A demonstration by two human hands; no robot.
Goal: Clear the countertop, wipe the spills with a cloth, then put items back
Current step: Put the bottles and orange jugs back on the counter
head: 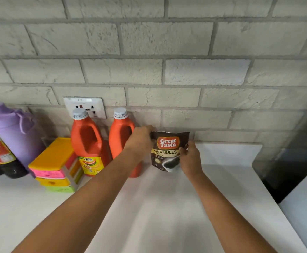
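A dark brown Great Taste coffee pouch (167,150) stands upright on the white countertop (158,207), close to the brick wall. My left hand (141,139) grips its upper left edge and my right hand (190,157) grips its lower right side. Just left of the pouch stand two orange ketchup jugs (89,143) (120,136) with white caps; my left forearm crosses in front of the right one.
A stack of yellow, pink and green small drawers (56,165) sits left of the jugs. A purple flask (16,134) and dark sauce bottles (1,157) stand at far left. A wall socket (85,105) is behind the jugs. The countertop ends at right beside a dark gap (285,172).
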